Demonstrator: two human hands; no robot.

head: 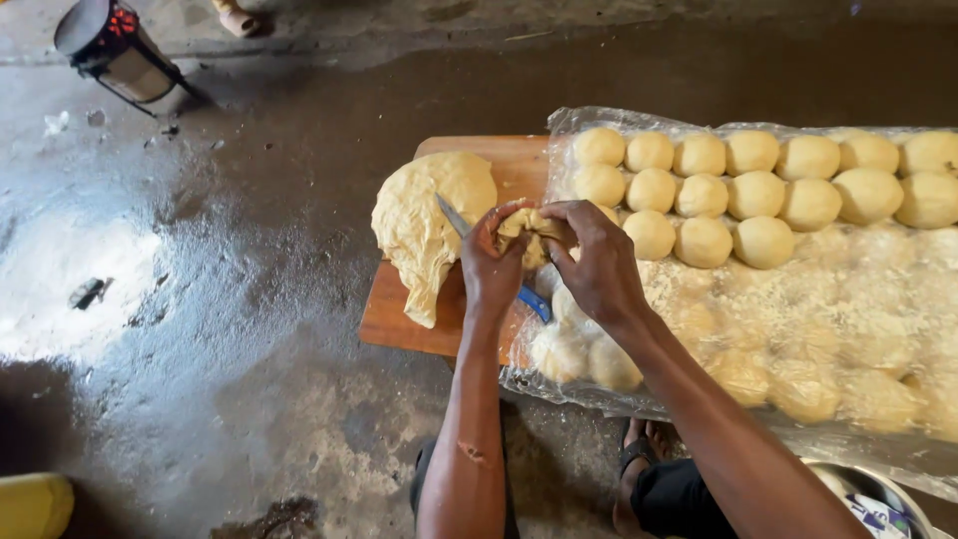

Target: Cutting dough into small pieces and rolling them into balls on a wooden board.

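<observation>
My left hand [491, 271] and my right hand [597, 262] together pinch a small piece of yellow dough [529, 229] above the wooden board [399, 321]. A knife with a blue handle [454, 219] lies under my left hand, its blade pointing at the big dough lump [427, 222] on the board. To the right, several round dough balls [753, 190] sit in rows on a clear plastic sheet [858, 299]. More balls lie under the plastic near my right wrist.
The floor [230, 329] is dark, wet concrete with pale dusty patches. A small charcoal stove [112, 45] stands at the top left. A yellow container [35, 504] shows at the bottom left, a metal bowl [878, 494] at the bottom right. My sandalled foot [639, 454] is below the board.
</observation>
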